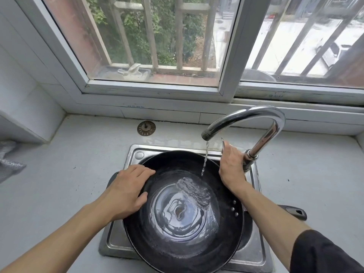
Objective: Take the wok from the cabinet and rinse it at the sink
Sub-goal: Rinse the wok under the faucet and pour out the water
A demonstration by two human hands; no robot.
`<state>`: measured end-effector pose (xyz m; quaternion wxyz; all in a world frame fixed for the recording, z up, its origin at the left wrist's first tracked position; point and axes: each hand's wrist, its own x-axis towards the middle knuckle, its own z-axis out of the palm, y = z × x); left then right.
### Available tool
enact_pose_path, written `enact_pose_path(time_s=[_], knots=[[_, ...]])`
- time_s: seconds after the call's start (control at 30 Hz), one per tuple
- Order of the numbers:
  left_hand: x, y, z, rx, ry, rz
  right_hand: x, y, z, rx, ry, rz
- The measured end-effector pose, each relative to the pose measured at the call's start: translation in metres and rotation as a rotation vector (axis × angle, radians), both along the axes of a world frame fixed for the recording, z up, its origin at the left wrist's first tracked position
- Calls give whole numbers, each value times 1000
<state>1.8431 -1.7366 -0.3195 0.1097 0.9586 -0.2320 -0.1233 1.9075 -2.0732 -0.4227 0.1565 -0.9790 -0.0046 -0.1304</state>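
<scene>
A large black wok [177,251] rests in the steel sink [254,255], nearly filling it, with water pooled and rippling in its bottom. Its black handle [295,211] sticks out to the right over the counter. My left hand [128,192] lies on the wok's left rim, fingers curled over the edge. My right hand [231,164] is wrapped around the tap lever beside the chrome faucet [262,119]. A thin stream of water [204,160] falls from the spout into the wok.
Pale counter surrounds the sink. A round metal sink strainer [146,128] lies on the counter behind the sink. A grey cloth [8,160] lies at the far left edge. A barred window [157,46] runs along the back wall.
</scene>
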Motion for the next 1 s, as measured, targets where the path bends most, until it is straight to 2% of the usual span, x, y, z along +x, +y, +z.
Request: enact_pose_path(time_s=[0.2, 0.33, 0.47, 0.53, 0.67, 0.77, 1.0], knots=[[-5, 6, 3, -12, 11, 22, 0, -1, 2, 17, 17, 6], [-6, 16, 9, 14, 36, 39, -4, -9, 10, 44, 50, 84], [-3, 29, 21, 91, 143, 37, -32, -15, 32, 88, 61, 203], [0, 34, 26, 170, 187, 11, -51, -20, 40, 37, 75, 227], [7, 39, 30, 333, 213, -58, -91, -44, 46, -50, 272, 220], [10, 39, 27, 350, 208, -77, -119, -58, 55, -49, 389, 243], [4, 37, 16, 338, 153, -127, -153, -66, 35, -79, 419, 245]])
